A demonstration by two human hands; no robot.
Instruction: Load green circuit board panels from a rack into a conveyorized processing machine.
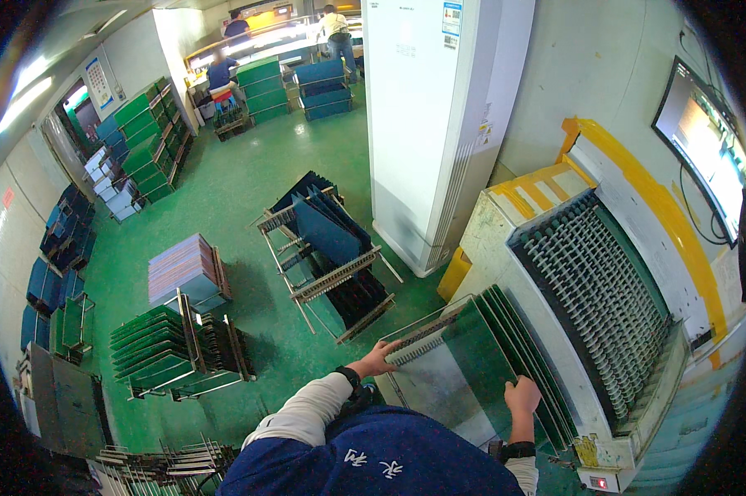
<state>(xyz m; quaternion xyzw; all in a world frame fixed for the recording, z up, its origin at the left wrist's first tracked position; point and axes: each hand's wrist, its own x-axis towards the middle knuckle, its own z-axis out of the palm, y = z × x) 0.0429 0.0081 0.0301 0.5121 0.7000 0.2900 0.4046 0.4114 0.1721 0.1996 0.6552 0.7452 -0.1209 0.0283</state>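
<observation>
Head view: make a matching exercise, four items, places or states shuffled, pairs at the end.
1. left hand
2. right hand
3. tall cabinet
4. screen

A. mounted on the wall
B. at the edge of a green panel
C. at the spring-lined rail
D. white, standing on the green floor

Pairs: 1-C, 2-B, 3-D, 4-A

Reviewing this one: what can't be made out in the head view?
All in the head view:
Front panel: edge beneath the right hand, covered by that hand.
Lower-left racks: cut off by the lower edge.
Wall screen: content washed out by brightness.
Distant workers: hands too small to tell.
</observation>
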